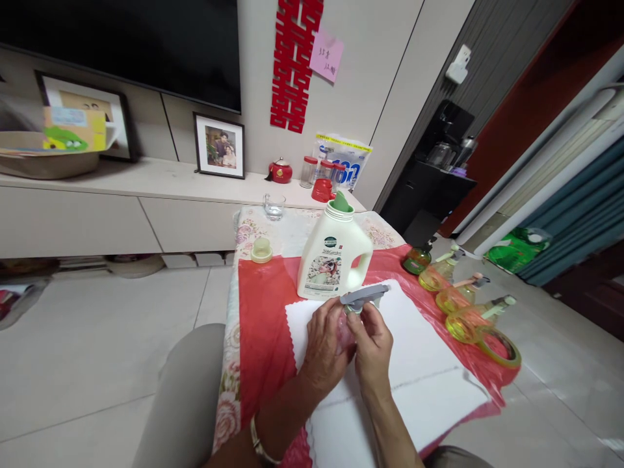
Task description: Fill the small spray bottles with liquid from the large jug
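My left hand (325,348) is wrapped round a small clear spray bottle (345,333) that shows only between the fingers. My right hand (374,344) pinches the neck just under its grey trigger spray head (363,297). Both hands hover over a white cloth (419,351) on a red plastic sheet (263,325). Right behind the hands stands a cream detergent jug (334,257) with a green funnel (342,202) in its open mouth. The jug's pale cap (262,249) lies at the table's far left.
Several filled yellow spray bottles (461,305) lie along the table's right edge, with a roll of tape (500,346) nearest me. A glass (273,207) stands at the far edge. My knee (188,390) is at the left. Behind is a low cabinet (146,195) with jars and photos.
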A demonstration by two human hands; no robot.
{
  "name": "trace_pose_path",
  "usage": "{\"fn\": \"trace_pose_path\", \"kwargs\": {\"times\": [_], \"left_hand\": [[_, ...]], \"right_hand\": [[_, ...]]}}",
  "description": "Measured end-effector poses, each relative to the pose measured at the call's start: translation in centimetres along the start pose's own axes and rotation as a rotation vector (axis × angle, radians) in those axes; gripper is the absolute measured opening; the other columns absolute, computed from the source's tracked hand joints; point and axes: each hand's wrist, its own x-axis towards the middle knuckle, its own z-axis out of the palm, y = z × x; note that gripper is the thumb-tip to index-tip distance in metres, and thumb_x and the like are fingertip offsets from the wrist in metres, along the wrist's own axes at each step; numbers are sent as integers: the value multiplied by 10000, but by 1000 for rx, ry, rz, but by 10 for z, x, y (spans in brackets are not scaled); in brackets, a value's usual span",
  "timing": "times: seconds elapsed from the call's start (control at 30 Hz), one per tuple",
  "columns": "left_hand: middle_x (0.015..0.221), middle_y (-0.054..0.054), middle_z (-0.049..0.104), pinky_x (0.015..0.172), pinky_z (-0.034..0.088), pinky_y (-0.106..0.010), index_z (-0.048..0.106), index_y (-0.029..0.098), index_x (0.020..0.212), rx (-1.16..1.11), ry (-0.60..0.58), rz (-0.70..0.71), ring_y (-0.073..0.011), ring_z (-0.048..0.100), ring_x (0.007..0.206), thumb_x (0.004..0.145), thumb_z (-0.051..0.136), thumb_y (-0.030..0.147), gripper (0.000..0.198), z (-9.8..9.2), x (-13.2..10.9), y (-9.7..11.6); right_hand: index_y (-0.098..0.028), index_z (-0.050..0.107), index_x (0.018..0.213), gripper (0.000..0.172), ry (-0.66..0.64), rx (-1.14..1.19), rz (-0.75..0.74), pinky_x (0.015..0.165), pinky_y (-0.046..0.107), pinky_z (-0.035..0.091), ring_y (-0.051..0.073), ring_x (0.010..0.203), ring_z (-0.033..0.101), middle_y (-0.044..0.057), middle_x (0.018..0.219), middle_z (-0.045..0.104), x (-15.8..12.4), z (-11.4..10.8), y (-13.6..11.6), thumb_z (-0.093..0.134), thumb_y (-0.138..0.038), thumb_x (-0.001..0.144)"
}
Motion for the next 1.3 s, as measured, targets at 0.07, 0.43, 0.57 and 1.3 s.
{"fn": "trace_pose_path", "kwargs": {"times": [0.07,0.43,0.57,1.3], "left_hand": [[1372,-170,538,1027,491,-467,389,205,1412,5,5,0,-285,554,1267,922,497,194,502,1,0,0],[1387,-171,527,1040,487,-465,370,202,1419,15,2,2,-284,543,1280,881,517,149,561,1,-1,-1],[1390,-170,523,1043,486,-475,370,211,1422,5,-21,-28,-290,539,1296,893,521,171,551,2,-2,-2],[1411,-177,502,1057,471,-485,328,210,1472,-5,-43,-5,-297,508,1328,994,422,293,494,2,-6,-9]], "right_hand": [[-194,689,981,340,50,0,-3,855,337,490,196,906,631,23,943,705,0,3,1,783,-440,765],[-187,706,1039,352,-61,-20,7,847,341,484,203,910,621,44,987,709,1,-1,-5,714,-468,826],[-188,676,931,318,26,-34,6,805,323,476,182,844,595,13,887,682,2,3,-2,781,-437,762],[-197,689,937,309,39,-118,-19,816,314,455,188,865,580,15,906,676,-6,6,-8,690,-490,839]]}}
